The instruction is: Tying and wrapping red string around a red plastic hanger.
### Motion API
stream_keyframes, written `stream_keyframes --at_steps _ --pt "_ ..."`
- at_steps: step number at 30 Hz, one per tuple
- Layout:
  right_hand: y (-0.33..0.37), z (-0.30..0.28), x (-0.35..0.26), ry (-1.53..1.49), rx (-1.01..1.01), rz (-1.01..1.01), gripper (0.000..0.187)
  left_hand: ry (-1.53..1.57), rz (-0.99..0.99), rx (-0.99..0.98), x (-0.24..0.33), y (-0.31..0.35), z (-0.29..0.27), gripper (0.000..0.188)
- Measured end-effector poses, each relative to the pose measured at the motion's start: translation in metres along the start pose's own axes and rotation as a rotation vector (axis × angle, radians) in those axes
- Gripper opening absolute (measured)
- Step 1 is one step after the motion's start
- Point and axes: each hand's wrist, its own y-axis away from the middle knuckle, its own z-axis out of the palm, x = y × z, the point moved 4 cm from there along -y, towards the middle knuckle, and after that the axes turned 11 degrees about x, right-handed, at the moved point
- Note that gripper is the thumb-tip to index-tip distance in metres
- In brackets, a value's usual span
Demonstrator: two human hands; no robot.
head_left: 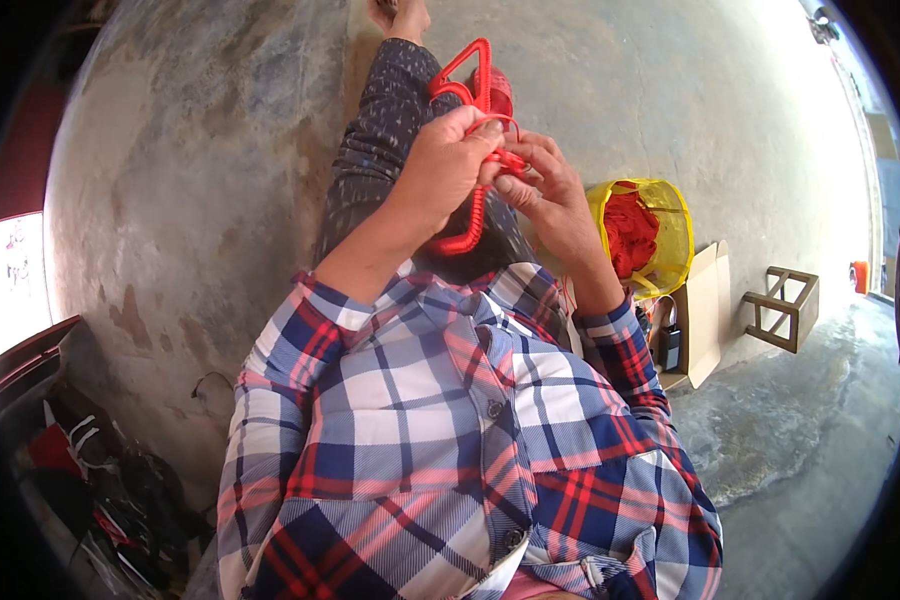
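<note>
The concrete floor [240, 150], stained and mottled, spread out to the dark round rim of the view, which cut off its outer edges. Over it, a plaid shirt [410, 420] filled the lower middle, with dark patterned trousers [392, 110] beyond, one leg ending in a bare foot [408, 20] cropped at the top. A bright white panel [15, 285] by the floor's left edge bore marks, perhaps writing, too washed out to read. Toward the floor's right edge stood a yellow basket [682, 235] holding red material [625, 235], its lower contents hidden; just beside it sat an open cardboard box [708, 310], partly covered by the right sleeve, and farther right a small wooden stool [806, 312]. A red coiled cord [476, 215] hung above the lap, a triangular loop at its far end, its middle hidden by fingers. The left hand [436, 165] pinched a thin red strand of it between thumb and finger; the right hand [552, 195], fingers curled, gripped a red bunch close beside. A small black object [670, 347] in the box was hard to identify.
</note>
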Motion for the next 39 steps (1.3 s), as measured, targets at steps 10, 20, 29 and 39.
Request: stream_keyframes --at_steps 10,20,29,39 --pt "0.005 -0.246 -0.042 -1.084 0.520 -0.012 0.020 0.135 -0.256 -0.069 -0.041 -0.015 -0.027 0.011" --pt "0.005 -0.047 0.045 -0.538 0.266 0.545 0.025 0.054 -0.244 -0.050 -0.046 -0.013 -0.023 0.011" --pt "0.000 -0.047 0.030 -0.474 0.257 0.463 0.020 0.047 -0.196 0.224 -0.071 -0.023 -0.029 0.011" --pt "0.015 -0.013 0.043 -0.246 0.123 0.557 0.019 0.235 -0.300 0.124 -0.093 -0.035 -0.024 0.016"
